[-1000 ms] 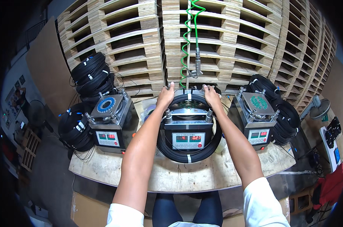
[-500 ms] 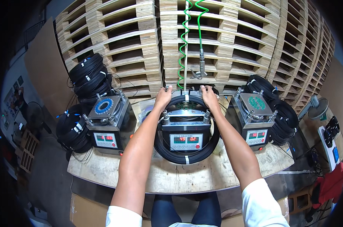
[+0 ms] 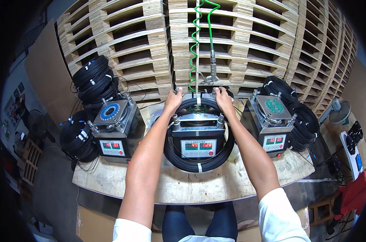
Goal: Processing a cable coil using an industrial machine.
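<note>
Both my arms reach over the middle polishing machine [image 3: 177,137], a dark box with a lit display panel [image 3: 198,149]. My left hand [image 3: 173,100] is closed around a metal knob at its far left corner. At the far right corner, my right hand [image 3: 224,101] grips the matching knob. Two knobbed posts stand bare at the near corners, the left post [image 3: 176,122] and the right post [image 3: 221,121]. A black cable coil [image 3: 200,166] with white ties encircles the machine. Green-tipped parts [image 3: 191,109] show dimly under the coil's far side.
A left machine [image 3: 110,133] carries a ring of blue parts [image 3: 110,111]; a right machine [image 3: 267,129] carries green ones [image 3: 274,106]. More cable coils [image 3: 78,139] are stacked beside them. A metal air gun [image 3: 213,72] hangs from a green hose before wooden pallets [image 3: 227,34].
Both hands stay at the far knobs, with their fingers shifting slightly. Digits on the machines' displays differ. The whole view has moved a little.
</note>
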A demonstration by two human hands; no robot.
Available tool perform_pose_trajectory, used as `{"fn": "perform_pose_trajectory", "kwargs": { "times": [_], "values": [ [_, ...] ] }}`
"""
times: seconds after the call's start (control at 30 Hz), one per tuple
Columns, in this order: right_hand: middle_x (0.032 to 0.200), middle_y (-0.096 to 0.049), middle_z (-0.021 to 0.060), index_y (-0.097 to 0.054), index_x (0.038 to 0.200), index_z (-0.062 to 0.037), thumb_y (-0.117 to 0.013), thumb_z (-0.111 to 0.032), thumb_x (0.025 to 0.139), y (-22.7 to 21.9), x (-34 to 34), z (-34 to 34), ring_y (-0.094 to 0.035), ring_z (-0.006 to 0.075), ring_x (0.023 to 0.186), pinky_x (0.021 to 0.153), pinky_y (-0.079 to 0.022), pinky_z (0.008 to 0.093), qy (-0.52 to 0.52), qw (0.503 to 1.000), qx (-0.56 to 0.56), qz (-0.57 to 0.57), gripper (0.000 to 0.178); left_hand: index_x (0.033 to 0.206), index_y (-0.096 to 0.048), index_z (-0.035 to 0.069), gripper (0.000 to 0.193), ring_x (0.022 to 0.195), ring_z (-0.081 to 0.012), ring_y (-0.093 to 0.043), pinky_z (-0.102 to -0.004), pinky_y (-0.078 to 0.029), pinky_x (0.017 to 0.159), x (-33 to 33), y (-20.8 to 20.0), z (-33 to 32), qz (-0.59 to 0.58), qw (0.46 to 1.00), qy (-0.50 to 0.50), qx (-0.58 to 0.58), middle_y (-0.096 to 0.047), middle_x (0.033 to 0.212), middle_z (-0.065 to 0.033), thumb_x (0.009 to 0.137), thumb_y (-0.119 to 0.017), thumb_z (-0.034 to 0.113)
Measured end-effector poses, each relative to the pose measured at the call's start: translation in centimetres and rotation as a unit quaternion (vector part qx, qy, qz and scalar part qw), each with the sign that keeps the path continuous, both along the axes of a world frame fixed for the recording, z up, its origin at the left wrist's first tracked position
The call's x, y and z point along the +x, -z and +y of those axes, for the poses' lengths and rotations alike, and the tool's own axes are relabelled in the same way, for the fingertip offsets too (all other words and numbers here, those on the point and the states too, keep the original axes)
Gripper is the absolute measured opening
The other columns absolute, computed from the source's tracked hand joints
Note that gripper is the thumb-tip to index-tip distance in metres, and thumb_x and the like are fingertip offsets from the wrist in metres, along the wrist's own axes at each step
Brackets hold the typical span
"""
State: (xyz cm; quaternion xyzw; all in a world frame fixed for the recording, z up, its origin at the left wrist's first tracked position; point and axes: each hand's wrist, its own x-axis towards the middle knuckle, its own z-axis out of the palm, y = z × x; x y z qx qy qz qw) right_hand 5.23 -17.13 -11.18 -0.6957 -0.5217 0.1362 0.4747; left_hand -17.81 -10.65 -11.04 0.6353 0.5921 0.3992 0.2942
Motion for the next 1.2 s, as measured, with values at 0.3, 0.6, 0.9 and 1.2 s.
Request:
{"fn": "perform_pose_trajectory", "kwargs": {
  "times": [0.3,0.6,0.9,1.2],
  "values": [
    [0.124,-0.061,0.0297,-0.057,0.132,-0.0047,-0.039,-0.055,0.099,-0.5,-0.8,-0.3,-0.053,0.049,0.121,0.104,-0.041,0.0506,0.044,0.997,-0.057,-0.028,0.062,0.146,-0.039,-0.004,0.089,0.139,-0.0416,-0.04,-0.0449,-0.031,0.115,-0.8,0.6,1.5,-0.01,0.999,0.021,-0.04,-0.044,0.145,-0.03,0.095,-0.033,0.069],
    [0.123,-0.062,0.0286,-0.057,0.13,-0.0038,-0.039,-0.051,0.1,-0.1,-0.2,-0.3,-0.055,0.0486,0.119,0.102,-0.042,0.0494,-0.008,1.0,0.029,-0.007,0.059,0.145,-0.04,-0.003,0.089,0.137,-0.042,-0.042,-0.0465,-0.032,0.113,-0.5,0.8,1.8,-0.003,1.0,0.017,-0.025,-0.047,0.143,-0.0303,0.095,-0.033,0.07],
    [0.123,-0.062,0.0292,-0.057,0.132,-0.004,-0.039,-0.056,0.099,-1.2,-1.0,-1.1,-0.054,0.0476,0.121,0.104,-0.041,0.05,0.023,0.998,-0.06,-0.019,0.064,0.135,-0.05,-0.008,0.088,0.134,-0.0421,-0.045,-0.0463,-0.035,0.111,-0.9,0.9,2.1,0.002,0.998,0.051,-0.046,-0.051,0.137,-0.0319,0.096,-0.033,0.069],
    [0.125,-0.06,0.03,-0.056,0.131,-0.0036,-0.035,-0.051,0.101,0.3,0.1,0.1,-0.054,0.0486,0.12,0.103,-0.042,0.0496,-0.021,0.999,0.032,-0.02,0.06,0.144,-0.042,-0.001,0.086,0.134,-0.042,-0.045,-0.0473,-0.035,0.112,-0.3,0.2,1.1,0.007,0.999,-0.006,-0.041,-0.049,0.141,-0.0287,0.095,-0.033,0.07]
  ]
}}
